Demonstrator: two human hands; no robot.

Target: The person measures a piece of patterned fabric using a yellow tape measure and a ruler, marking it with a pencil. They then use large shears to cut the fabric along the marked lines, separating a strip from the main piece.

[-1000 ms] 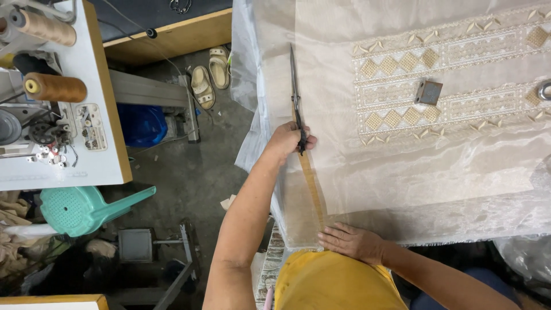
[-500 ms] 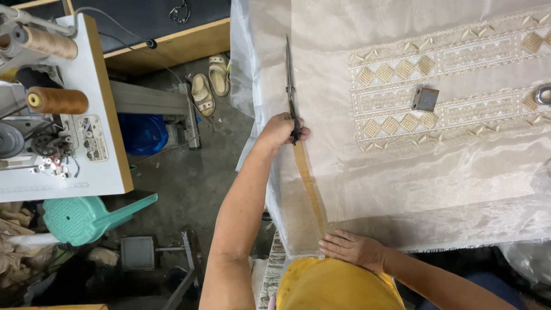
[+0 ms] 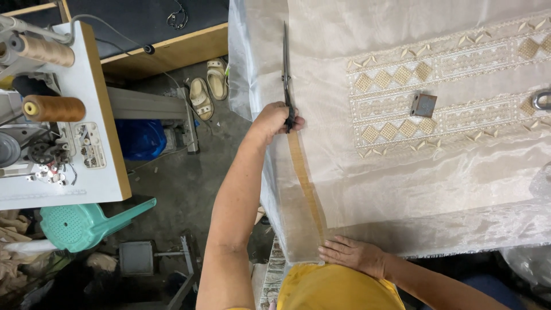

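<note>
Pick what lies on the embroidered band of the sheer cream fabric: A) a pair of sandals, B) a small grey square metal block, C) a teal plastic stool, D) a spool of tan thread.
B: the small grey square metal block rests on the embroidered band of the sheer cream fabric, beside the diamond motifs.

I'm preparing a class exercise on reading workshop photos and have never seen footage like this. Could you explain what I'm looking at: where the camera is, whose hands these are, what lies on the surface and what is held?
The camera sits on a person's head and looks straight down at their two bare hands. The left hand grips long dark scissors, blades pointing away along the edge of a sheer cream fabric with beaded diamond embroidery. The right hand lies flat on the fabric's near edge. A small grey metal block rests on the embroidery. To the left stand a white sewing table with thread cones, a teal plastic stool and sandals on the floor.
</note>
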